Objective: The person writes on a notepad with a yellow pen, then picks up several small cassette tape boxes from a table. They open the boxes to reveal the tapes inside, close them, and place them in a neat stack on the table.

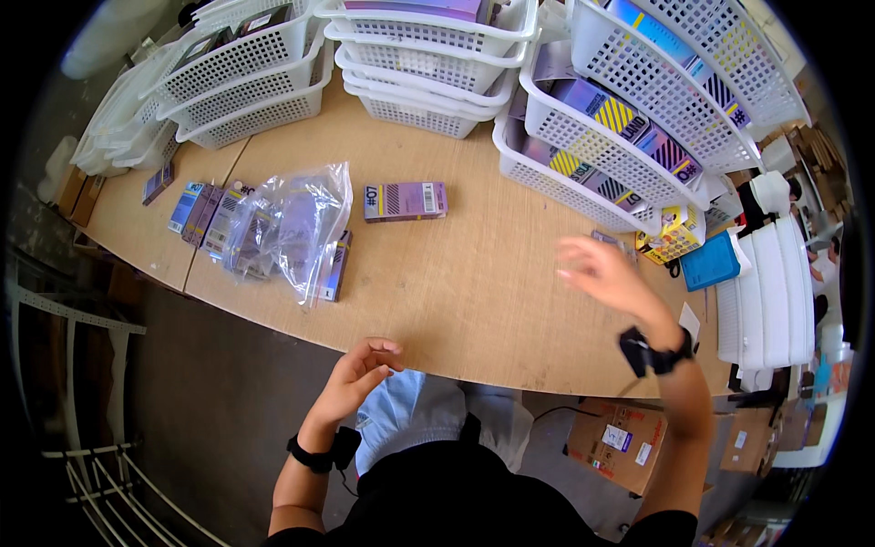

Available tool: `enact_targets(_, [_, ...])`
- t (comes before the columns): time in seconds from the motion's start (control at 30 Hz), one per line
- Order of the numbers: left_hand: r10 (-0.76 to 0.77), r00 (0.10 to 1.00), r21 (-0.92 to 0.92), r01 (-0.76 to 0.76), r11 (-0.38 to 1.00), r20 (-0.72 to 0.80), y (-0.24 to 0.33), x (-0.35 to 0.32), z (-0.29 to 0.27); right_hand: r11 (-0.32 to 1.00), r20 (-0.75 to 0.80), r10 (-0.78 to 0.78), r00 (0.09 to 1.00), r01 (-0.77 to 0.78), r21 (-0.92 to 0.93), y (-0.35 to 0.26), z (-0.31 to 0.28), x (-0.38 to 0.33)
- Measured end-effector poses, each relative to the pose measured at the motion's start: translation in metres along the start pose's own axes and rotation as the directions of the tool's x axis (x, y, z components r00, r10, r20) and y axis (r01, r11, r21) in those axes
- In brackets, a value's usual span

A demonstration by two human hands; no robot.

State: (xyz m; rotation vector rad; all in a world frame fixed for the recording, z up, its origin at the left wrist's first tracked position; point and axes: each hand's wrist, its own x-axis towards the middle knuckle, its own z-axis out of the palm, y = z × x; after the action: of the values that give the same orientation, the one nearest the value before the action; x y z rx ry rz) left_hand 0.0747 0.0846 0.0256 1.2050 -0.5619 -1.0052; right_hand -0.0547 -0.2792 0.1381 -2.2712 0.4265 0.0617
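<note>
My left hand hovers at the table's front edge, its fingers loosely curved and apart from the thumb, with nothing in it. Over the right part of the table my right hand reaches out, slightly blurred, its fingers stretched and holding nothing visible. A small purple carton with a striped pattern lies alone near the table's middle. To its left, a crumpled clear plastic bag lies over several small purple and blue cartons. One blue-purple carton sticks out from the bag's right side.
White perforated baskets stand stacked along the back. Those at the right hold similar striped cartons. Past my right hand are a yellow box, a blue pad and stacked white trays. A brown cardboard box sits on the floor.
</note>
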Motion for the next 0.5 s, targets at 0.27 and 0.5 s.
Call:
enact_targets(0.27, [0.037,0.999,-0.055,-0.039,0.998,-0.034,0.006,-0.017,-0.015,0.777,-0.065,0.459,0.886,-0.365,0.512,-0.016,0.115,0.176])
enact_targets(0.5, [0.238,0.958,0.383,-0.162,0.909,-0.16,0.004,-0.017,-0.029,0.797,-0.13,0.352,0.927,-0.225,0.56,-0.019,0.132,0.187])
